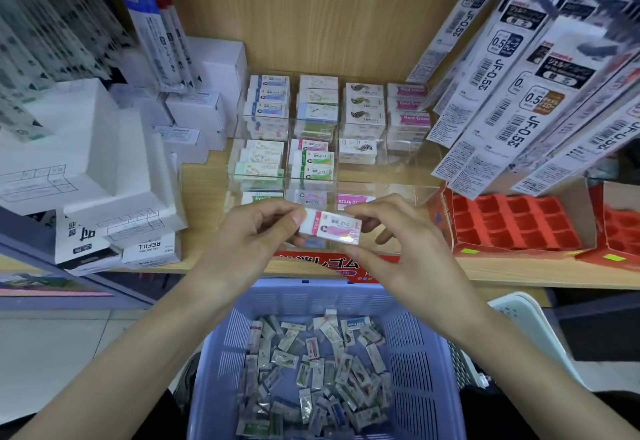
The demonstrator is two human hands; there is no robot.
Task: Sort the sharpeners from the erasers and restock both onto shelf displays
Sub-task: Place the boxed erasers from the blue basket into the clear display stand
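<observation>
Both hands pinch one pink-sleeved eraser (330,228) above the shelf edge. The left hand (258,231) holds its left end, the right hand (391,231) its right (fingers curled).

Bright, flat shop light, heavy fisheye

Middle of the shelf (204,180) is sharp, but the hanging packs (554,41) at its top right corner are smeared with blur. White boxes (79,134) at the left edge look nearly blown out. The shelf's front edge bows, shadows are soft, and the basket (415,353) contents are a bit mushy.
</observation>
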